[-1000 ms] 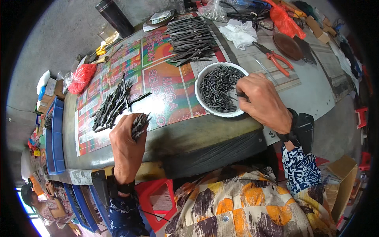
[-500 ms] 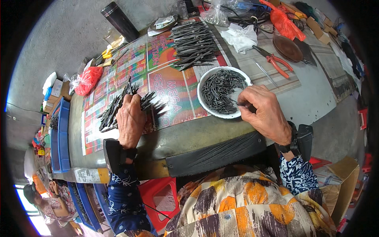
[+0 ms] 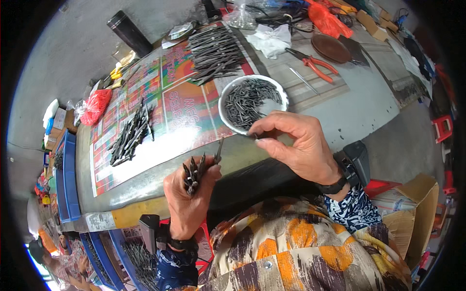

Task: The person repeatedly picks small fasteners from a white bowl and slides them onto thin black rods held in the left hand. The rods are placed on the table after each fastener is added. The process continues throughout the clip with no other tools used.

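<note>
My left hand (image 3: 187, 208) is closed around a bundle of thin dark rods (image 3: 193, 173), tips upward, above the table's front edge. One rod (image 3: 219, 150) sticks up apart from the rest by the thumb. My right hand (image 3: 303, 148) pinches a small dark piece (image 3: 254, 136) between thumb and forefinger, at the near rim of a white bowl (image 3: 224, 106). Inside the bowl lie many short, thin dark pins (image 3: 245, 104). On the colourful printed sheet (image 3: 194, 128), a loose pile of dark rods (image 3: 130, 136) lies at the left, and a neat row of them (image 3: 216, 53) lies farther back.
Orange-handled pliers (image 3: 318, 68), a thin metal rod (image 3: 302, 79) and a brown round dish (image 3: 331, 47) lie right of the bowl. White crumpled tissue (image 3: 270, 40), a red bag (image 3: 95, 106) and a black cylinder (image 3: 129, 34) stand around. A blue tray (image 3: 71, 179) sits left.
My left hand has lifted a bundle of rods off the left pile and brought it right, toward my body. My right hand keeps its pinch, now just outside the bowl's near rim.
</note>
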The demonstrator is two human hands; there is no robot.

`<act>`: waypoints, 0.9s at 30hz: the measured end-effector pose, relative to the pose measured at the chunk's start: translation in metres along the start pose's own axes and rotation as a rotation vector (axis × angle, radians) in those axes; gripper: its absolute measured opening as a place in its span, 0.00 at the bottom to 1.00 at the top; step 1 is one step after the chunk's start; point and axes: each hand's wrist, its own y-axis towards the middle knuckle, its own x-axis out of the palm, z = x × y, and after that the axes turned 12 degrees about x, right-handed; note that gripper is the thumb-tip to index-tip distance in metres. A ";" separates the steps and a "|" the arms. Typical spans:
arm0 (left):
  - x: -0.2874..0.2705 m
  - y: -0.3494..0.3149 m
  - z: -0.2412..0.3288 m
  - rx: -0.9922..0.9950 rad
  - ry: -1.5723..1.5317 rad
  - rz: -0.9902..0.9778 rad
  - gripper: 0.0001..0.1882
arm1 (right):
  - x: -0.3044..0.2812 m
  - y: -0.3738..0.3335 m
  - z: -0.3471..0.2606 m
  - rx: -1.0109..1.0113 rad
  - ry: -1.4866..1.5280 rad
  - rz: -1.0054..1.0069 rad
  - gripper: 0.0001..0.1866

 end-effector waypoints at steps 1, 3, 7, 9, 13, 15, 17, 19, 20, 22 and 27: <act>0.004 -0.004 0.002 0.038 -0.031 -0.005 0.05 | 0.001 -0.002 -0.002 0.031 0.064 -0.004 0.09; 0.012 -0.010 0.005 0.060 -0.070 -0.020 0.05 | 0.001 -0.005 -0.005 0.091 0.168 -0.020 0.06; 0.025 -0.019 0.007 0.084 -0.125 -0.025 0.06 | 0.003 -0.013 -0.008 0.211 0.401 -0.060 0.07; 0.030 -0.023 0.010 0.078 -0.127 -0.009 0.06 | 0.003 -0.013 -0.007 0.213 0.489 -0.084 0.06; 0.036 -0.024 0.011 0.141 -0.096 0.027 0.08 | 0.004 -0.015 -0.003 0.223 0.589 -0.105 0.06; 0.037 -0.026 0.012 0.144 -0.087 0.036 0.09 | 0.004 -0.016 -0.001 0.229 0.612 -0.117 0.06; 0.038 -0.027 0.013 0.141 -0.075 0.034 0.10 | 0.004 -0.018 0.002 0.231 0.613 -0.125 0.06; 0.039 -0.028 0.013 0.110 -0.095 0.043 0.10 | 0.004 -0.018 0.004 0.229 0.603 -0.133 0.06; 0.040 -0.028 0.013 0.104 -0.094 0.047 0.10 | 0.004 -0.018 0.005 0.234 0.610 -0.134 0.06; 0.040 -0.029 0.013 0.127 -0.072 0.043 0.10 | 0.005 -0.019 0.007 0.244 0.625 -0.136 0.06; 0.043 -0.029 0.010 0.176 -0.048 0.047 0.10 | 0.002 -0.019 0.009 0.264 0.635 -0.156 0.06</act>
